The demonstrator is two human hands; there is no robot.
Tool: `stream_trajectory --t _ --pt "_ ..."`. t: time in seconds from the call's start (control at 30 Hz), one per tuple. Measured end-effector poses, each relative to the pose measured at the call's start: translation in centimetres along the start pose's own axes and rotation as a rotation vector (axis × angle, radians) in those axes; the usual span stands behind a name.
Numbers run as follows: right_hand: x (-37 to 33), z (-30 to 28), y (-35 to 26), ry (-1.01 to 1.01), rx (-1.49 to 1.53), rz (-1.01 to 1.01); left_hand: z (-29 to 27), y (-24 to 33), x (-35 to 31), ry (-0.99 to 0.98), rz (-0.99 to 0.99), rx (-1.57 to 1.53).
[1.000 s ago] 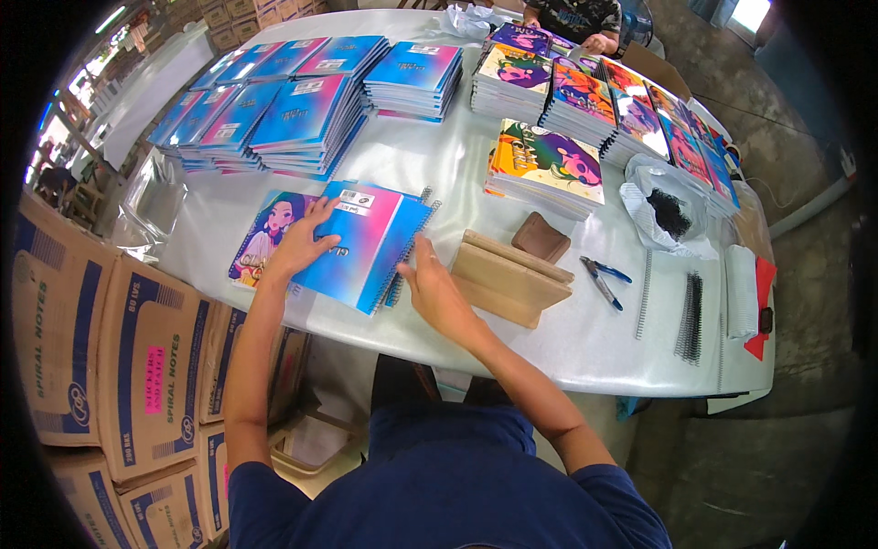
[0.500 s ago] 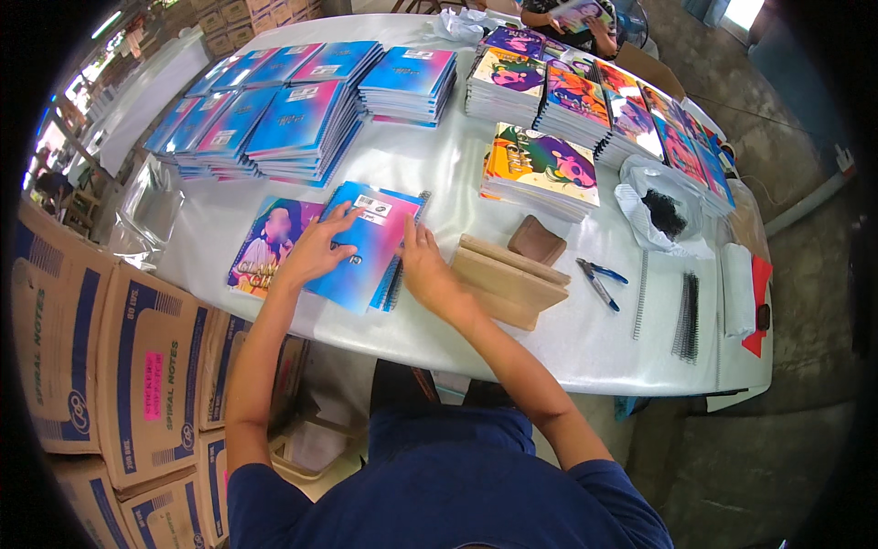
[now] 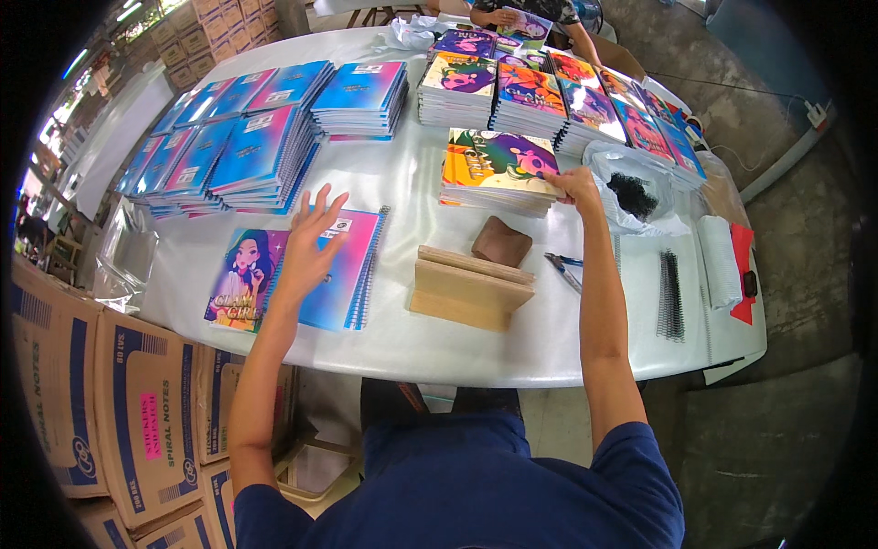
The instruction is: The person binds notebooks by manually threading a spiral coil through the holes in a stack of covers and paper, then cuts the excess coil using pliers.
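My left hand [image 3: 313, 252] has its fingers spread over a blue-and-pink spiral notebook [image 3: 340, 284] on the table, above its white label. Whether the fingertips touch the cover cannot be told. Under that notebook's left side lies another notebook [image 3: 242, 270] with a purple illustrated cover, partly hidden by my hand and wrist. Farther right, my right hand [image 3: 578, 189] pinches the right edge of the top notebook [image 3: 498, 160] on a stack with yellow, green and purple illustrated covers. That notebook still lies on its stack; some of my fingertips are hidden.
Between my arms stand a wooden block stand [image 3: 471, 293] and a brown block [image 3: 501, 242]. Pliers [image 3: 565, 265], black spiral coils [image 3: 670, 297] and a plastic bag of black bits [image 3: 636, 197] lie rightward. Notebook stacks [image 3: 261, 151] fill the far side; another person [image 3: 526, 18] sits beyond. Cartons [image 3: 146, 403] stand lower left.
My right hand has left the blue-and-pink notebook's coil edge and reached right to the illustrated stack. My left hand has lifted slightly with fingers spread. The view has shifted a little.
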State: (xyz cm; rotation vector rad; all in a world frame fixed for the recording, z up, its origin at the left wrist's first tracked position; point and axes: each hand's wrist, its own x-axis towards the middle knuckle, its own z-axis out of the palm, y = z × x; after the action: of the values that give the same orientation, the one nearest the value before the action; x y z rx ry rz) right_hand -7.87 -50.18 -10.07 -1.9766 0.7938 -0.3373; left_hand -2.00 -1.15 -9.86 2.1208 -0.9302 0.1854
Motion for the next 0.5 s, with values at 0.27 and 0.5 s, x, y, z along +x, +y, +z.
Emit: stream_trajectory --t 0.27,0.5 --pt "-5.4 -1.7 -3.2 0.145 0.111 -0.361 5.8 6.1 6.1 0.098 -0.022 -0.24" --pt "-23.3 -0.9 -3.0 0.142 0.681 -0.412 4.1 11.2 6.6 -0.283 -0.04 -0.959"
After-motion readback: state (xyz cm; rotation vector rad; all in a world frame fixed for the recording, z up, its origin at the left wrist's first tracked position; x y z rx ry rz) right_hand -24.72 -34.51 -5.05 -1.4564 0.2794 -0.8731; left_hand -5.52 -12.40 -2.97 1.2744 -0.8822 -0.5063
